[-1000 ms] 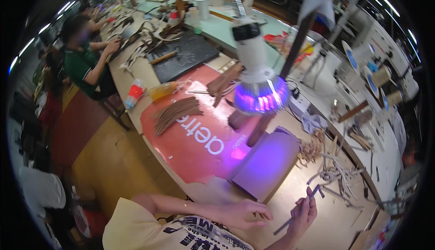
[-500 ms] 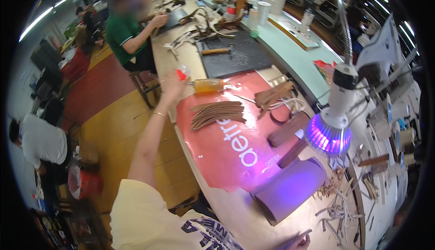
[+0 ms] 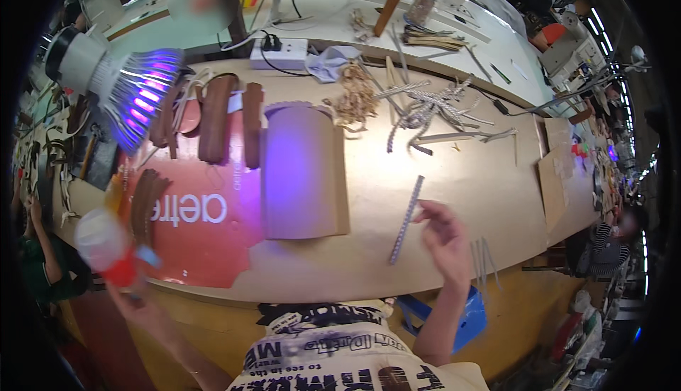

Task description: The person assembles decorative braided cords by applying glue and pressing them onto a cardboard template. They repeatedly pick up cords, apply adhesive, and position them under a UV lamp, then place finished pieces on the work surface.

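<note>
My left hand (image 3: 135,300) is raised at the lower left and grips a clear plastic bottle (image 3: 106,243) with a red end, blurred by motion. My right hand (image 3: 445,238) hovers over the wooden bench (image 3: 454,178), fingers apart, its fingertips right beside a thin studded strip (image 3: 406,219) that lies at a slant on the bench. Whether the thumb touches the strip is unclear. A tan leather sheet (image 3: 301,171) lies in front of me, lit violet by a lamp (image 3: 131,93).
A red mat (image 3: 206,246) holds stacked brown leather pieces (image 3: 142,205) and long brown straps (image 3: 215,127). Braided strips and shavings (image 3: 418,107) lie further back, by a white power strip (image 3: 280,54). A cardboard piece (image 3: 553,185) lies right. A blue stool (image 3: 469,313) and a green-sleeved person (image 3: 39,274) are close.
My view has swung right along the bench. My left hand, stretched out to the bottle far along the bench, has come back holding it. My right hand is over the strip.
</note>
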Tool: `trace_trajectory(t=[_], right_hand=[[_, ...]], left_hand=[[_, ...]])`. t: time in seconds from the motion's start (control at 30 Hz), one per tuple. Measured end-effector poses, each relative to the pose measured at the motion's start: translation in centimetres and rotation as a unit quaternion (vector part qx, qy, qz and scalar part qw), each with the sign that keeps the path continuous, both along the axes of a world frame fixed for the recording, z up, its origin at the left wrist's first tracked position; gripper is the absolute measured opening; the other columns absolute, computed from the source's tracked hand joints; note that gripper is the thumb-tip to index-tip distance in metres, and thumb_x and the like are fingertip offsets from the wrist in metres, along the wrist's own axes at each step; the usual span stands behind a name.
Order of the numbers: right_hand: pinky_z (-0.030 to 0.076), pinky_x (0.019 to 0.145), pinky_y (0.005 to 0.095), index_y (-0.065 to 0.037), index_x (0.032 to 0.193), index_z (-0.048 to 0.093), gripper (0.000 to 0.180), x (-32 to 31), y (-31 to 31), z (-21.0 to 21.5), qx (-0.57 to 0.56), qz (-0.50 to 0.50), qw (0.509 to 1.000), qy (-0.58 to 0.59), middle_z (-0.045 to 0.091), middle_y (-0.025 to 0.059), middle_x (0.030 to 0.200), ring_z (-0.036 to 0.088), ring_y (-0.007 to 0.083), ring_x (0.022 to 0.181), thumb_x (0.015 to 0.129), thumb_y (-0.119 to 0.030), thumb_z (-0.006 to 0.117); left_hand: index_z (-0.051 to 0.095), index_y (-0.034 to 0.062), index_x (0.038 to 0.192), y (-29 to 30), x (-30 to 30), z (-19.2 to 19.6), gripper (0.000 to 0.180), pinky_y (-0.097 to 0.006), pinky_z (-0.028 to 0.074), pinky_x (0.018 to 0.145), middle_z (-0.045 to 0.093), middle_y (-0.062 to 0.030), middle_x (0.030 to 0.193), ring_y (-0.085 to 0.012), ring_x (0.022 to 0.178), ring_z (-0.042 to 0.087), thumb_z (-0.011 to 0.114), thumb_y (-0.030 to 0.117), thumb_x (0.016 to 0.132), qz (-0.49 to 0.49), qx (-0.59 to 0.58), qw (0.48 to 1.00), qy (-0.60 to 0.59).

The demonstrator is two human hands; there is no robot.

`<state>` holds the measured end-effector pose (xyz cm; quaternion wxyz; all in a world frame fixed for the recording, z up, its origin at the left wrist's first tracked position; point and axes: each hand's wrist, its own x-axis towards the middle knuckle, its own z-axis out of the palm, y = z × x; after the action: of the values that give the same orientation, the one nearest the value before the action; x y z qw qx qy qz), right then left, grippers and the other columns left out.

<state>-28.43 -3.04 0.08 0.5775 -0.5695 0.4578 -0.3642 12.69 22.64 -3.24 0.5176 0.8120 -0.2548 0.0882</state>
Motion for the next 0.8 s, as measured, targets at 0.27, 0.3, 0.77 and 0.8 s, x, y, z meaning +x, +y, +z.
trace_trajectory(t=[0.27,0.3,0.77,0.8], right_hand=[[0.046,0.097,0.0355,0.000,0.141,0.037,0.115,0.3,2.3,-3.0,-0.178,0.001,0.970,-0.163,0.054,0.0121,0.125,0.053,0.0220,0.117,0.053,-0.045,0.095],[0.047,0.096,0.0357,0.001,0.140,0.037,0.110,-1.1,2.4,-3.2,-0.202,-0.086,0.965,-0.146,0.054,0.0129,0.125,0.054,0.0222,0.116,0.057,-0.045,0.094],[0.055,0.078,0.0326,0.003,0.112,0.059,0.058,-2.6,-10.4,-5.4,-0.294,-0.300,0.903,0.090,0.069,0.0120,0.098,0.069,0.0203,0.086,0.070,-0.024,0.089],[0.056,0.078,0.0325,0.003,0.112,0.058,0.059,-2.4,-10.7,-5.6,-0.292,-0.302,0.902,0.100,0.069,0.0126,0.099,0.069,0.0207,0.087,0.070,-0.025,0.089]], left_hand=[[0.048,0.0016,0.132,-19.5,-24.5,1.5,0.070,-0.043,0.052,0.089,0.064,-0.0196,0.119,-0.0356,0.105,0.066,0.082,0.026,0.076,-0.674,-0.029,0.723,0.144],[0.047,0.0020,0.133,-20.7,-26.0,1.4,0.070,-0.044,0.050,0.092,0.061,-0.0206,0.123,-0.0361,0.111,0.062,0.080,0.029,0.077,-0.691,0.002,0.707,0.154],[0.063,0.0153,0.124,-28.6,-28.0,-8.1,0.038,-0.054,0.023,0.114,0.043,-0.0198,0.145,-0.0383,0.139,0.035,0.065,0.034,0.090,-0.609,0.172,0.764,-0.126],[0.065,0.0161,0.122,-28.4,-28.0,-8.1,0.036,-0.054,0.023,0.114,0.045,-0.0193,0.144,-0.0380,0.138,0.036,0.065,0.034,0.090,-0.611,0.184,0.759,-0.129]])
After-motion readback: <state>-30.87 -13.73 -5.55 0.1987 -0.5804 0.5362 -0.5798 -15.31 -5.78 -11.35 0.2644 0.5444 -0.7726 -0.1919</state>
